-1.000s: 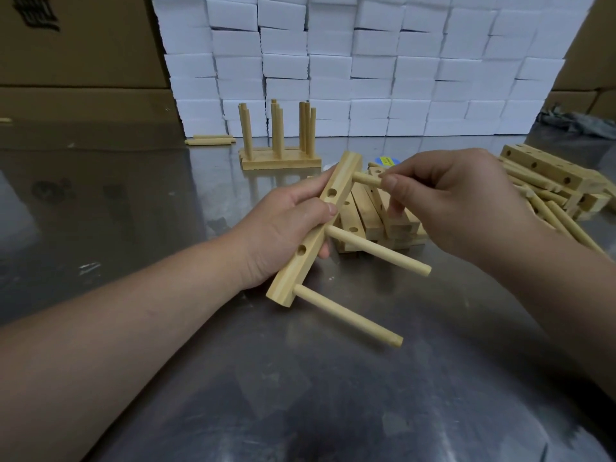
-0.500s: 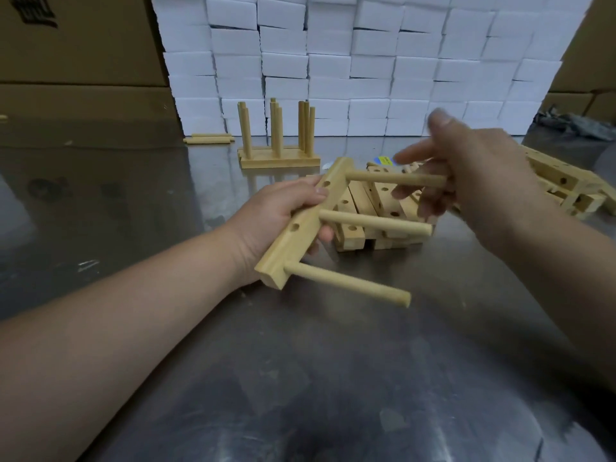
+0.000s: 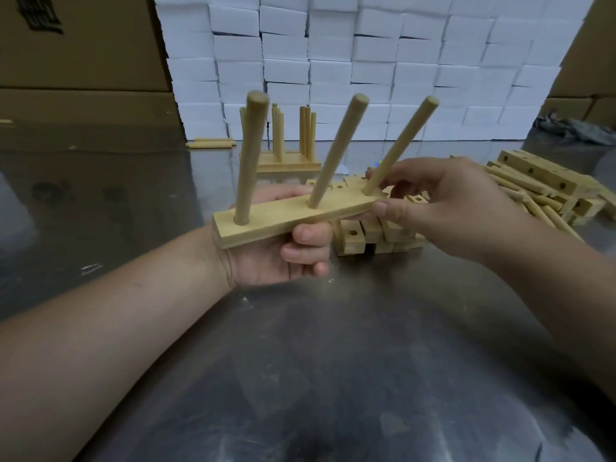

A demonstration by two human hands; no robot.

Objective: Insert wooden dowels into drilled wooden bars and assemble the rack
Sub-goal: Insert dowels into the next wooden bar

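Above the tabletop (image 3: 333,378), the bar (image 3: 300,216) is held flat, long axis left to right, three dowels (image 3: 336,151) pointing up. It's clenched from below by the left grip (image 3: 276,261), right end pinched by the right grip (image 3: 443,201), which is nearer the spare bars (image 3: 376,233) behind.

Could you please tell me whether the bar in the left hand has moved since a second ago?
Yes. The bar has swung level, its three dowels now pointing up like those of the finished rack behind, not sideways.

Unreadable black print on cardboard box (image 3: 83,51)
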